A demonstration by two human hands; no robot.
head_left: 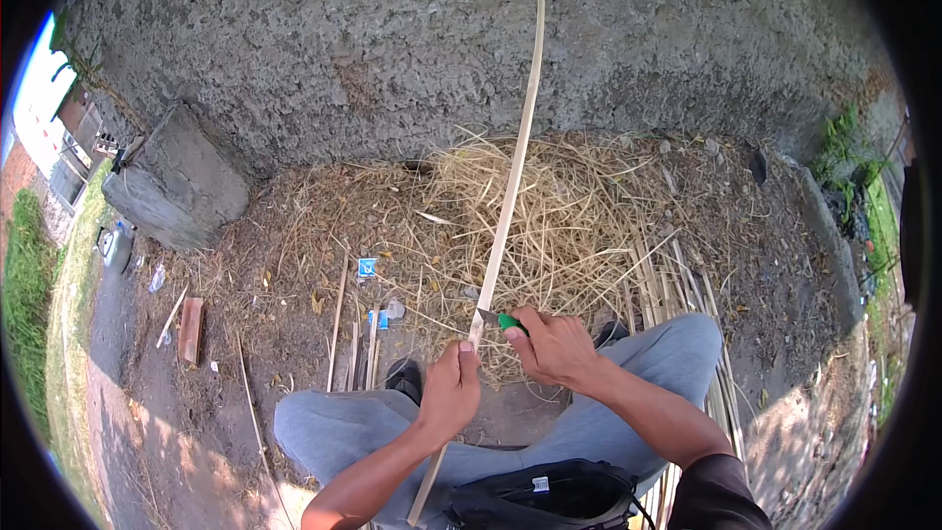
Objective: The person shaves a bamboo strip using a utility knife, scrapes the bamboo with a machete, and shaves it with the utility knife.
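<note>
Left hand (449, 395): fist wrapped around the bamboo strip (508, 198), low on its length.
Right hand (552, 344): clenched on the green-handled knife (498, 320), blade meeting the strip just above the left hand.
Strip axis: runs from the lap up and away past both hands, over the straw pile (549, 226).

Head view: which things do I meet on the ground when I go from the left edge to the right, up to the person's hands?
Reddish brick → thin sticks lying together → left hand gripping the long bamboo strip → right hand holding the green-handled knife → bundle of split strips.
</note>
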